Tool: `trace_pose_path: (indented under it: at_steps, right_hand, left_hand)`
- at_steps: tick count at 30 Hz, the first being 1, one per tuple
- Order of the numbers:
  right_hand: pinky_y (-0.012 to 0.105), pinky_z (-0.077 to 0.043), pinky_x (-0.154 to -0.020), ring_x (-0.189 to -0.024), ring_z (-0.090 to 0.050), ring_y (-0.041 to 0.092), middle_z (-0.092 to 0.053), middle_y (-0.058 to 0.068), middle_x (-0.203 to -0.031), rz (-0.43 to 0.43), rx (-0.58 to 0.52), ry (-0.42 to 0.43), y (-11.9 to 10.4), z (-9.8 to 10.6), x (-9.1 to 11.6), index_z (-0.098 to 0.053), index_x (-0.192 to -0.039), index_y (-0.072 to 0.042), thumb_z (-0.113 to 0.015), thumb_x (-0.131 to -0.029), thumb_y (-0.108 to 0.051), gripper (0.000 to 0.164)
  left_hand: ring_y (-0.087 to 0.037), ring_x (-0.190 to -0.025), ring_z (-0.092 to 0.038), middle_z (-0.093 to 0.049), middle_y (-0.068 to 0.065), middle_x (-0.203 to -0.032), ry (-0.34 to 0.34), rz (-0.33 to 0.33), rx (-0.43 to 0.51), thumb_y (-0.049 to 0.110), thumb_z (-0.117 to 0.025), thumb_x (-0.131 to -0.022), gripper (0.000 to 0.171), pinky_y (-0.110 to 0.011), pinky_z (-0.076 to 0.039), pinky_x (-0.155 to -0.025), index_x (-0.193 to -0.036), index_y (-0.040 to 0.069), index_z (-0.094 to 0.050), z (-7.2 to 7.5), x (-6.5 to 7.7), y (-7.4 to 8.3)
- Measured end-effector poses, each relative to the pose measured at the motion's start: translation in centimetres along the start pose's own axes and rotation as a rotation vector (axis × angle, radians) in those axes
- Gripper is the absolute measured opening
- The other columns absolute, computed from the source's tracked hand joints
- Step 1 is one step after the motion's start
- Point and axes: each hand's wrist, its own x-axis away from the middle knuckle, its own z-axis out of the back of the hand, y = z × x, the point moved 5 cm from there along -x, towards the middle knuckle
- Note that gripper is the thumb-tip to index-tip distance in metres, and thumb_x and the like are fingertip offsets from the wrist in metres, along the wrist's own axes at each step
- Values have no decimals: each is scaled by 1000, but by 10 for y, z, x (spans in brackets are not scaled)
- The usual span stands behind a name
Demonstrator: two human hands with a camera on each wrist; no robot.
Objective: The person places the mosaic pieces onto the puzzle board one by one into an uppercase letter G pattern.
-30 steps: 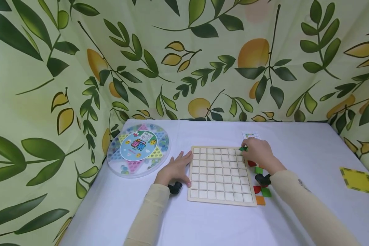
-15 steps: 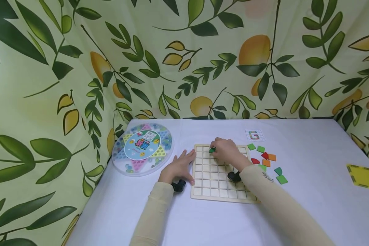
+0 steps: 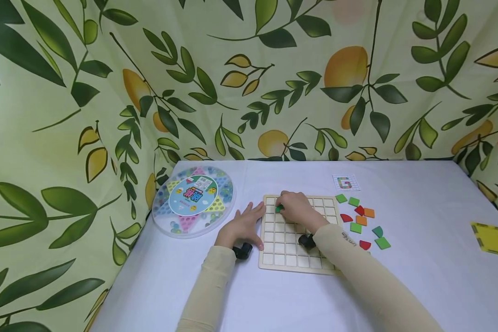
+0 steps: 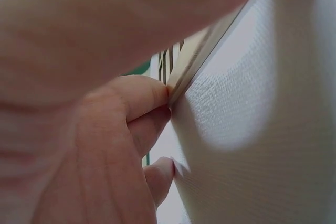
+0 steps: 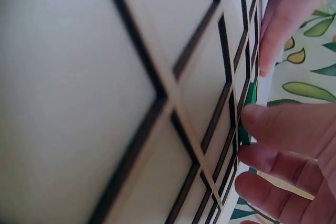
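A wooden grid board (image 3: 290,260) with pale square cells lies flat on the white table. My right hand (image 3: 297,206) is over its upper left part, pinching a small flat green tile (image 3: 279,209) between thumb and fingers. From the right wrist, the green tile (image 5: 247,124) is seen nearly edge-on, close against the grid, partly covered by the thumb. My left hand (image 3: 242,227) rests at the board's left side, fingers spread and thumb apart. In the left wrist view its fingertips touch the board's edge (image 4: 191,59).
Several loose green, red and orange tiles (image 3: 361,220) lie right of the board. Behind them is a small card (image 3: 346,182) printed with a coloured grid pattern. A round Chinese checkers set (image 3: 192,201) sits at the left, and a yellow rectangle (image 3: 493,239) lies far right.
My right hand has moved left from the board's right edge, carrying the green tile to the upper left cells, then slightly nearer. The left hand keeps its place at the board's edge.
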Motion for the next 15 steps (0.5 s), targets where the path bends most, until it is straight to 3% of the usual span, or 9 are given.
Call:
trace_pose_path:
  at_steps: [6,15]
  right_hand:
    - [39,-49,-69,-77,-60,17,-60,2,-89,-16,4,-2,-3,3,2,-72,-97,-11,-69,-82,-15,16]
    - [39,-50,-70,-84,-62,21,-61,5,-95,-41,-12,-12,1,6,6,-68,-110,-10,-69,-82,-15,29]
  left_hand:
    - [-21,-141,5,-5,9,-154,-5,6,5,34,-89,-49,124,-55,1,-109,-149,20,-16,0,0,2]
    - [-20,-141,6,-5,10,-154,-9,18,4,34,-89,-49,124,-53,1,-110,-149,20,-17,0,1,2]
